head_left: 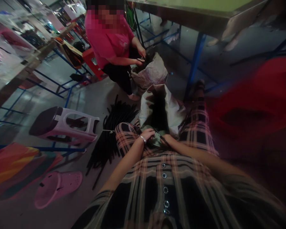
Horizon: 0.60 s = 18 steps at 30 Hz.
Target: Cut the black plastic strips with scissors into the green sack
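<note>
My left hand, with a bracelet at the wrist, rests over my lap at the near edge of a pale woven sack. Its fingers are curled, and I cannot make out what is in them. Close by on the right, my right hand is closed on a thin dark tool that looks like scissors, its tip pointing toward my left hand. The sack stands upright between my knees, mouth gaping, its inside dark. Greenish material lies under my hands.
A bundle of black tubes or strips, tied with a band, lies left on the floor. Beyond are a stool and a pink basket. A co-worker handles something dark above another sack. A blurred red object is at right.
</note>
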{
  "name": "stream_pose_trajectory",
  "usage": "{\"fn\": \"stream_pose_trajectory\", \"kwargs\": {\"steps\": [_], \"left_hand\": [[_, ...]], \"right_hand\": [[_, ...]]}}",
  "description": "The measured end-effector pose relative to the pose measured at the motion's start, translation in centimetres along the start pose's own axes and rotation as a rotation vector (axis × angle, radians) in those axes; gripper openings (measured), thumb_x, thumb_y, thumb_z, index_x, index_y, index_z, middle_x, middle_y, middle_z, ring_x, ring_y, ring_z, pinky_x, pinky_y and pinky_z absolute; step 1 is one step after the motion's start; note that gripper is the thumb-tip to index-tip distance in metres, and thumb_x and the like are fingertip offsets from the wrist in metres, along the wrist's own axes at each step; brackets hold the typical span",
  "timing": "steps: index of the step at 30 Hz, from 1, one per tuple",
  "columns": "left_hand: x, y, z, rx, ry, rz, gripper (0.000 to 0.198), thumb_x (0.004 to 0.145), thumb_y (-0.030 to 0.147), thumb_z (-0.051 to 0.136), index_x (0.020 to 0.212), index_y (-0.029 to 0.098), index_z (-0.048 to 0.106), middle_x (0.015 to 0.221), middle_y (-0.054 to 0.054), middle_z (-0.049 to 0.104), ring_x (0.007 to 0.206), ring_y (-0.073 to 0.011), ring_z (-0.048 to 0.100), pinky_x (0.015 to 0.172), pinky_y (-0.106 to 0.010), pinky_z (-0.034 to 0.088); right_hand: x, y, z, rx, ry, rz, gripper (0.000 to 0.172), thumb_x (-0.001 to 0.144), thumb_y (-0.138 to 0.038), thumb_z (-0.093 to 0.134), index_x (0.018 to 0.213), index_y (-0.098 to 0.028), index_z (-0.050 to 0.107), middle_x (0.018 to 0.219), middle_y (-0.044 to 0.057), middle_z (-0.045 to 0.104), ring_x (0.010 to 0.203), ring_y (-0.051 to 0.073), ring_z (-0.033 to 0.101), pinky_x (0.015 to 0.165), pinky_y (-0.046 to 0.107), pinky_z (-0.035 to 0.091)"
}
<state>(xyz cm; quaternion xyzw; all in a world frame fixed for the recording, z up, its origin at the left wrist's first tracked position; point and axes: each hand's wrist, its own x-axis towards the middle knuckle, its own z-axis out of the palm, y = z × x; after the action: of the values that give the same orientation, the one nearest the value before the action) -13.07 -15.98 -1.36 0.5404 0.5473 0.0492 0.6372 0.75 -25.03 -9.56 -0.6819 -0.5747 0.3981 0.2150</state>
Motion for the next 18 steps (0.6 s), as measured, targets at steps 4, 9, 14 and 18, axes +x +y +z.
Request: {"fn": "stream_pose_trajectory", "kwargs": {"steps": [4,9,14,18], "left_hand": [[0.0,0.0,-0.2,-0.019,-0.008,-0.016,0.022,0.074,0.03,0.064,0.085,0.013,0.056,0.054,0.003,0.056,0.034,-0.0029,0.04,0.035,-0.014,0.025],[0.1,0.0,-0.3,-0.051,-0.028,-0.027,0.022,0.073,0.03,0.064,0.084,0.013,0.055,0.055,0.003,0.057,0.034,-0.0032,0.041,0.034,-0.014,0.025],[0.1,-0.2,-0.4,-0.075,-0.033,-0.031,0.023,0.073,0.032,0.065,0.081,0.013,0.053,0.054,0.002,0.057,0.033,-0.0032,0.041,0.034,-0.014,0.024],[0.3,-0.3,-0.4,-0.08,-0.027,-0.034,0.026,0.072,0.034,0.067,0.081,0.013,0.054,0.055,0.002,0.057,0.033,-0.0029,0.041,0.034,-0.014,0.024]], "right_hand": [[-0.2,-0.5,-0.3,-0.043,-0.039,0.028,0.031,0.072,-0.038,0.054,0.058,-0.01,0.06,0.05,0.005,0.05,0.048,0.009,0.037,0.048,0.022,0.027],[-0.5,-1.1,-0.9,-0.064,-0.065,0.047,0.032,0.073,-0.039,0.052,0.063,-0.01,0.063,0.055,0.008,0.055,0.051,0.012,0.043,0.05,0.023,0.031],[-0.8,-1.6,-1.3,-0.064,-0.091,0.06,0.032,0.075,-0.035,0.053,0.066,-0.008,0.065,0.061,0.011,0.059,0.057,0.015,0.049,0.056,0.025,0.035],[-1.0,-2.0,-1.7,-0.065,-0.101,0.068,0.027,0.076,-0.03,0.054,0.065,-0.008,0.065,0.061,0.011,0.059,0.057,0.015,0.049,0.055,0.025,0.034]]}}
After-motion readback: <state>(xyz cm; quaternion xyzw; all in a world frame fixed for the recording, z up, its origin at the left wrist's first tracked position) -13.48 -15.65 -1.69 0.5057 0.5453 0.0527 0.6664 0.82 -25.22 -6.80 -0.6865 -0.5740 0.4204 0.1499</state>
